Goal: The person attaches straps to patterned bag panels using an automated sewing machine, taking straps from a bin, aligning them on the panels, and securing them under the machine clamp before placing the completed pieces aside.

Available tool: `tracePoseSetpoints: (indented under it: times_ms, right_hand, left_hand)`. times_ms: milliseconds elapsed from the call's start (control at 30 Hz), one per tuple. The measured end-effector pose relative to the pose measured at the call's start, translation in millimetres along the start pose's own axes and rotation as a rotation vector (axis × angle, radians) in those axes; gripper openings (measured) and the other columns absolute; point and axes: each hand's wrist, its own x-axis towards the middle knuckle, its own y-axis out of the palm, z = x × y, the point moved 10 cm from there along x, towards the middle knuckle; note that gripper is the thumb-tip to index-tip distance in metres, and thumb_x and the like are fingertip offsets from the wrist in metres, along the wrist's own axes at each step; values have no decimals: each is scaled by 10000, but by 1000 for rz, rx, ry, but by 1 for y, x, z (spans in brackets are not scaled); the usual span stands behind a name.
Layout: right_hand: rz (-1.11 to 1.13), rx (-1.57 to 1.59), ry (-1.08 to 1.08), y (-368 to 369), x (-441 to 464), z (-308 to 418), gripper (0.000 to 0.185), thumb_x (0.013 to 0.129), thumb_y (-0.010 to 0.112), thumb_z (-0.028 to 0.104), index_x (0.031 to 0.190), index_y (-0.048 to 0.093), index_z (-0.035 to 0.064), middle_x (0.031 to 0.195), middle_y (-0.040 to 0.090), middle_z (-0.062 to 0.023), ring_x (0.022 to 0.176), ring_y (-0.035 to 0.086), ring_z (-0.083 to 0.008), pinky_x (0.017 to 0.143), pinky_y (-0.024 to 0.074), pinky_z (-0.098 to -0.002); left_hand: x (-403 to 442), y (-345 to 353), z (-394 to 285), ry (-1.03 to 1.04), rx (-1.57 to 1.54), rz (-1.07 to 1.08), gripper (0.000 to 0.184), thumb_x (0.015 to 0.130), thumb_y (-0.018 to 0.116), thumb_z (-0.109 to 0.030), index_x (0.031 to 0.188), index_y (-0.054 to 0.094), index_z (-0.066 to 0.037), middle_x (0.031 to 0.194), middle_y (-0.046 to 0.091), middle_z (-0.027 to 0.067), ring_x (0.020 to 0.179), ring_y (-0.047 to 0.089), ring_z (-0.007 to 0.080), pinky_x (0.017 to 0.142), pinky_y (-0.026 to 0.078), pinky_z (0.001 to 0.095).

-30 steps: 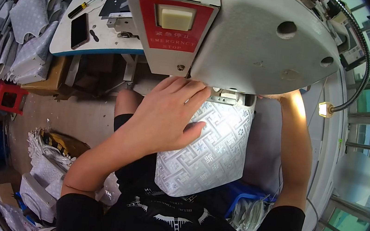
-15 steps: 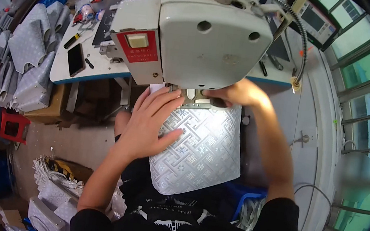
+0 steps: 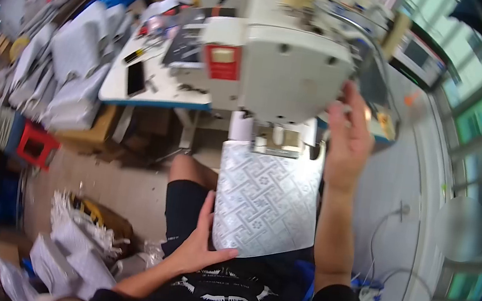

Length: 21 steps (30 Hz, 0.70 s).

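Cradling patterned cloth below sewing machine | left hand: thumb and fingers spread round its near-left corner; light, level support without tugging should suit | right hand: fingers loosely parted at machine's right side, contact unclear

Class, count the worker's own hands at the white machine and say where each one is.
2. The left hand is at the patterned piece's lower left corner; the right hand is raised at the machine head's right side.
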Motion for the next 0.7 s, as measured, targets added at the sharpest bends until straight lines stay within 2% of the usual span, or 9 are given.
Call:
tracePoseSetpoints:
  times_ms: [67,233,333,400,467,500,600,633,700]
  right_hand:
    - [-27,196,73,6,8,4,425,1036,627,113,1439,597,-20,1355,661,-86,1149,615,-171,1052,457,-313]
    - [12,621,199,16,24,4,476,1052,604,192,1454,569,-60,1342,656,-98,1141,581,-134,1034,413,-299]
    - [59,727,119,-1,14,-22,472,1055,585,217,1440,578,-56,1338,646,-96,1113,563,-130,1012,395,-293]
    - [116,815,67,1,9,-31,470,1057,576,229,1432,583,-54,1336,641,-95,1098,553,-128,1001,387,-291]
    - [154,687,-45,-1,0,-26,401,1053,563,251,1341,627,-20,1058,601,-42,1030,525,-165,1016,372,-345]
    - [168,703,-45,6,4,-20,401,1053,563,251,1341,627,-20,1058,601,-42,1030,525,-165,1016,372,-345]
    - [70,601,165,-1,8,-16,239,1019,577,206,1145,664,23,1000,540,-56,1033,511,-213,1004,375,-369]
    - [58,593,172,-3,5,-20,239,1019,577,206,1145,664,23,1000,540,-56,1033,511,-213,1004,375,-369]
    - [223,483,-96,2,2,-7,194,992,591,190,1082,658,31,1029,546,-71,1026,500,-226,988,382,-371]
  left_hand:
    - [-1,2,-2,19,191,49,1380,827,903,-304,1654,-171,-46,1698,180,270,1571,247,342,1272,204,436]
    - [-10,15,-19,83,245,7,1381,828,900,-320,1650,-172,-35,1706,141,279,1589,202,343,1282,184,423]
    - [-10,18,-16,56,219,14,1355,851,878,-333,1623,-167,51,1705,84,318,1606,138,367,1294,165,423]
    - [-11,17,-19,97,233,-4,1354,852,878,-333,1623,-166,52,1704,84,320,1605,139,369,1294,164,421]
    - [-10,19,-23,158,250,6,1351,853,877,-334,1623,-163,53,1702,83,324,1604,140,372,1294,164,416]
    - [-10,17,-21,159,251,-15,1351,853,877,-334,1623,-163,53,1702,83,324,1604,140,372,1294,164,416]
    - [-10,18,-13,149,262,-14,1335,855,876,-329,1627,-144,53,1699,82,328,1600,153,376,1293,176,416]
    - [-12,20,-12,140,263,-1,1335,855,876,-329,1627,-144,53,1699,82,328,1600,153,376,1293,176,416]
    - [-12,18,-17,82,249,-18,1339,858,873,-339,1627,-154,43,1694,94,328,1594,170,376,1287,189,421]
